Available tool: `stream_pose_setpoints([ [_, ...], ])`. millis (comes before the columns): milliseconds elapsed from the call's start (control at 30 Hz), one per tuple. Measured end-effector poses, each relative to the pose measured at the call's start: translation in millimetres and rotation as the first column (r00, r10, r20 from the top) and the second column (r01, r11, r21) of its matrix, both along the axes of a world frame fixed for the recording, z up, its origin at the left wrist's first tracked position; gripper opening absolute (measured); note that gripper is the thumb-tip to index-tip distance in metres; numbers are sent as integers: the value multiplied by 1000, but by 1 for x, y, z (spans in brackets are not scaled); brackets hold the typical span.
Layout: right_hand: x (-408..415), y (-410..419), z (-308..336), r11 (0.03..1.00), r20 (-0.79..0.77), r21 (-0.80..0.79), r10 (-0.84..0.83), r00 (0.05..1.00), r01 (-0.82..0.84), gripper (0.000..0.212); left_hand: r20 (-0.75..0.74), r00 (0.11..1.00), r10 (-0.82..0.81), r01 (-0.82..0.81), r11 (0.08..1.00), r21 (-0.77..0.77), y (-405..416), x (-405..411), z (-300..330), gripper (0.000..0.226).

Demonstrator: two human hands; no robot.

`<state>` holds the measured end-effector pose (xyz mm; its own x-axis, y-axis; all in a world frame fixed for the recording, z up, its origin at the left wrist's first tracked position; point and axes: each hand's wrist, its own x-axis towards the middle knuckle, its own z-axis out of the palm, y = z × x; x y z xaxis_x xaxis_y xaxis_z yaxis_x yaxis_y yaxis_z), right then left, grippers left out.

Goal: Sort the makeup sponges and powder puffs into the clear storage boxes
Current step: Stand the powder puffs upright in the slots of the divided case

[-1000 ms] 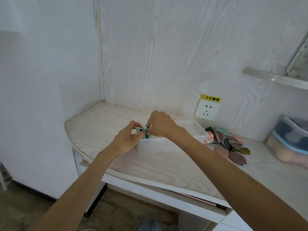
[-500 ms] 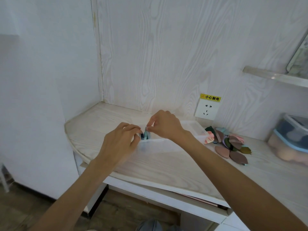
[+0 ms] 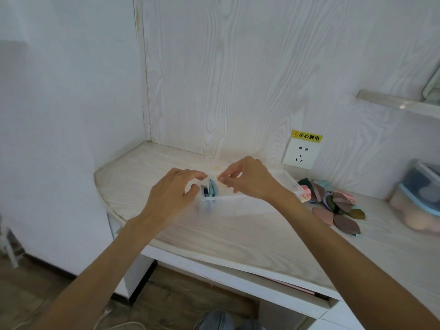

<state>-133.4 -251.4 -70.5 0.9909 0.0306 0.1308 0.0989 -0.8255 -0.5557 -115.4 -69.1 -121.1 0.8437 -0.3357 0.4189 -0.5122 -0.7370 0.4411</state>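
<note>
Surface: a pale wood-grain desk (image 3: 238, 236) with a rounded corner under the left hand, set against a wood-grain wall panel.
Room: a wall socket (image 3: 300, 152) with a yellow warning label sits above and to the right of the right hand; a brown floor shows below the forearms.
Clear box: a see-through storage box (image 3: 240, 201) lies under both hands, its near wall just below the fingers.
Puffs in box: dark blue and teal puffs (image 3: 210, 189) stand on edge between the two hands.
Loose puffs: a leaf-shaped pile (image 3: 338, 206) in mauve, olive and pink lies right of the right wrist.
Second box: a blue-rimmed container (image 3: 415, 198) stands farther right.
Left hand (image 3: 172, 196): fingers loosely curled, thumb and fingertips apart, hovering beside the upright puffs; holds nothing visible.
Right hand (image 3: 247, 181): fingers curled downward over the box; cannot tell whether the fingertips pinch anything.
</note>
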Motion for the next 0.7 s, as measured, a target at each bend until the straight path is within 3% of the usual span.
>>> stream_pose_setpoints([
  [267,6,8,4,996,-211,-83,-62,976,45,31,-217,975,-39,47,998,31,-12,20,22,31],
  [500,6,9,13,1000,-374,-10,-29,927,27,34,-313,949,31,-9,997,70,-24,30,31,38],
  [600,8,7,9,998,-335,-61,-29,942,9,41,-337,940,44,-27,998,54,-23,32,29,40],
  [700,13,11,-2,992,-207,-115,-80,975,57,39,-269,959,86,-82,996,25,-23,29,25,39],
])
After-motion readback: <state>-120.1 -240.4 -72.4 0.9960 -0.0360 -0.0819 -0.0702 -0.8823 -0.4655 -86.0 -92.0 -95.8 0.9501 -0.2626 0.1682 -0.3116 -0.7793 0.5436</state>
